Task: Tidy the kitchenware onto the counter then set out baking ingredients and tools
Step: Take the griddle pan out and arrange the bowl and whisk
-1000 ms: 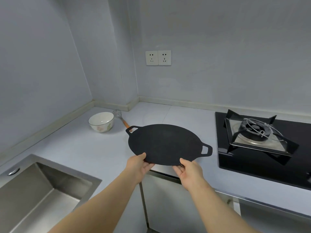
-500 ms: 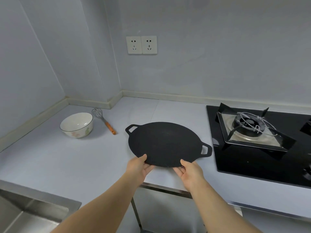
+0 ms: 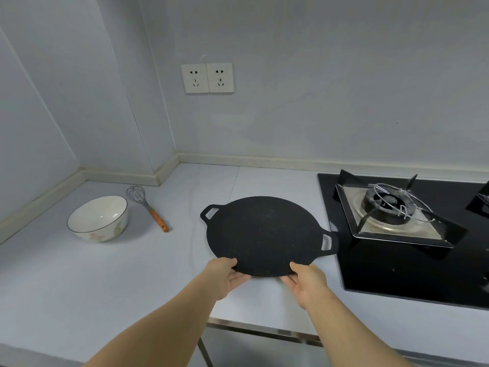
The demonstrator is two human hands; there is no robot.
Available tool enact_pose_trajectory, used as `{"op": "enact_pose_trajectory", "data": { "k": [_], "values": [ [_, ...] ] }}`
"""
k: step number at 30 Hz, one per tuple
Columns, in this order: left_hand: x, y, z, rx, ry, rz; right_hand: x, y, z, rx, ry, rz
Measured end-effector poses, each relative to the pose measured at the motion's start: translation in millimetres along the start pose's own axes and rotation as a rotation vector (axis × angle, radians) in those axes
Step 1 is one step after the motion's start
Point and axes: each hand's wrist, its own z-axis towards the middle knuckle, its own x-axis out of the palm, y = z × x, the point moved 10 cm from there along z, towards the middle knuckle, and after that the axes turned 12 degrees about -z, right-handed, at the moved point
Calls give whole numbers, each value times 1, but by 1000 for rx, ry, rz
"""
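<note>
Pale grey counter (image 3: 79, 274) runs along the wall under a double socket (image 3: 207, 78), and the work is at its near edge. The left hand (image 3: 225, 274) and the right hand (image 3: 307, 283) each pinch the near rim of the flat black griddle pan (image 3: 264, 234), thumbs on top and fingers tucked beneath, so both are clamped on it. A second ago the pan hung partly out past the counter's front edge; now it sits fully over the surface and lower, its far side close to the top, though I cannot tell whether it has touched down. Its right loop handle reaches just over the left edge of the black hob (image 3: 397, 274), where a burner (image 3: 389, 205) stands under its grate. Well to the left lie a white bowl (image 3: 98, 218) and, just beside it on the far right, a whisk (image 3: 148, 207) with an orange handle. The sink seen earlier has slipped out of sight. To my eye the pan is about to be set down, joining the kitchenware already placed.
</note>
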Motion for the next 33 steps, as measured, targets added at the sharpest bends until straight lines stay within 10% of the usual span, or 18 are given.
{"op": "enact_pose_trajectory", "data": {
  "k": [33],
  "values": [
    [63,-70,112,68,-52,295,41,80,123,-70,-118,-502]
  ]
}}
